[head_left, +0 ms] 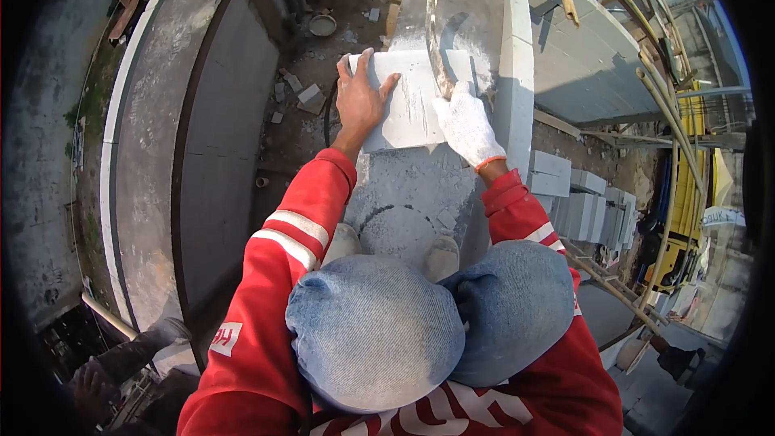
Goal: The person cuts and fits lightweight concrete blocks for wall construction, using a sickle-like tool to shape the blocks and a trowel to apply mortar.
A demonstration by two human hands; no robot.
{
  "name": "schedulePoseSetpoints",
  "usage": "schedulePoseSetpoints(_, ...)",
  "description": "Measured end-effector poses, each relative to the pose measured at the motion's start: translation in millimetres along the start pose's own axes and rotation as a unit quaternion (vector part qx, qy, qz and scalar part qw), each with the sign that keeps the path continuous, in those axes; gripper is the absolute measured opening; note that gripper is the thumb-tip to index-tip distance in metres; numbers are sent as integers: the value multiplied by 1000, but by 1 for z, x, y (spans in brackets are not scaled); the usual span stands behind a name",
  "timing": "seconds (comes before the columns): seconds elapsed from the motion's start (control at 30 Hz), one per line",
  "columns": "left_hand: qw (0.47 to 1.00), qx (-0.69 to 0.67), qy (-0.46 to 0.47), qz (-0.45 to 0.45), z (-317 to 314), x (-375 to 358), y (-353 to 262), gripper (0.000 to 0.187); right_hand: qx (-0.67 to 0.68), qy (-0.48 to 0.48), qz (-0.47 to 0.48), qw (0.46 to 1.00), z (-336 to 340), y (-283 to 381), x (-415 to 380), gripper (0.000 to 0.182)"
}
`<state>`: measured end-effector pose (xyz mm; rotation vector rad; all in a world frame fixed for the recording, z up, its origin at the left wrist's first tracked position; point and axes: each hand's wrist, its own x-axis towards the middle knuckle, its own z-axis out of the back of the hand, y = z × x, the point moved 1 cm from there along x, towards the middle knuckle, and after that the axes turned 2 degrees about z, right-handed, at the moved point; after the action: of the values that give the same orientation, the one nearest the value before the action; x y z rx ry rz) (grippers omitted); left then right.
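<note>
A pale grey lightweight concrete block (408, 117) lies across the dusty slab in front of my knees, its top marked with dark scratches. My left hand (361, 105), bare, grips its far left corner with fingers over the edge and thumb on the top face. In a white knit glove with an orange cuff, my right hand (470, 125) is closed around the lower end of a long curved blade (436, 28), sickle-like and coated in white dust. The blade points away from me, and its lower part overlaps the block's right side. White powder surrounds the block's far right corner.
I squat on a narrow raised slab (404, 230), with a lower, rubble-strewn floor on the left. A white block wall (517, 56) runs along the right. Beyond it stand stacked blocks (585, 206), bamboo poles (666, 105) and a yellow truck (682, 218). A round bucket (322, 26) sits below.
</note>
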<state>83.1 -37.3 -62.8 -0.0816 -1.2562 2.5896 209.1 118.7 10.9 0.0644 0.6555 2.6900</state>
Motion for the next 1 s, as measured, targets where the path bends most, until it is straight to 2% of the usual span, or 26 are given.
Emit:
schedulePoseSetpoints(0.07, 1000, 11, 12, 10, 0, -2, 1, 75, 12, -20, -5, 1000, 9, 1, -1, 33)
schedulePoseSetpoints(0.1, 1000, 3, 14, 8, 0, -3, 0, 74, -3, -29, 33, 999, 10, -4, 0, 36)
schedulePoseSetpoints(0.13, 1000, 7, 21, 13, 1, -6, 1, 74, 0, -22, 27, 999, 13, 2, -2, 36)
schedulePoseSetpoints(0.2, 1000, -11, 19, 13, 1, -3, 0, 73, 130, -128, 28, 983, 27, 16, 1, 37)
schedulePoseSetpoints(0.27, 1000, -4, 18, 13, 2, -4, -1, 73, 149, -121, -9, 981, 22, 23, 4, 38)
schedulePoseSetpoints(0.33, 1000, -2, 17, 6, 1, -5, -2, 73, -81, -6, -54, 995, 0, 19, 3, 40)
schedulePoseSetpoints(0.37, 1000, 4, 18, 9, 2, -6, -3, 73, -102, 86, -73, 988, -12, 8, 10, 49)
schedulePoseSetpoints(0.4, 1000, 11, 15, 10, 2, -5, -3, 73, -102, 78, -75, 989, -7, 7, 12, 49)
schedulePoseSetpoints(0.47, 1000, 9, 17, 2, 0, -2, 1, 73, 44, 13, -81, 996, -1, 3, 14, 47)
schedulePoseSetpoints(0.5, 1000, 6, 12, 0, 0, -3, 1, 74, 62, -20, -82, 994, 14, 17, 11, 46)
schedulePoseSetpoints(0.53, 1000, 6, 8, -2, 1, -4, 0, 74, 67, -15, -87, 994, 13, 17, 10, 46)
schedulePoseSetpoints(0.6, 1000, 10, 17, 15, 3, -8, 2, 74, 3, -216, 51, 975, 17, 17, 12, 47)
schedulePoseSetpoints(0.63, 1000, 16, 10, 7, 2, -5, 0, 74, 98, -194, -14, 976, 29, 35, 6, 50)
schedulePoseSetpoints(0.67, 1000, 18, 3, 3, 0, -4, 1, 74, 95, -203, -9, 975, 19, 33, 6, 50)
schedulePoseSetpoints(0.73, 1000, 2, 2, -7, 1, -7, 0, 74, 38, 19, -141, 989, -7, 19, 9, 49)
schedulePoseSetpoints(0.93, 1000, 3, 23, 19, 4, -5, -5, 72, 120, -64, -61, 989, 40, 37, 1, 44)
schedulePoseSetpoints(0.97, 1000, 3, 20, 15, 4, -5, -4, 73, 116, -123, 6, 986, 45, 40, -3, 43)
schedulePoseSetpoints(1.0, 1000, 4, 19, 16, 4, -6, -2, 73, 117, -121, 7, 986, 43, 43, -5, 43)
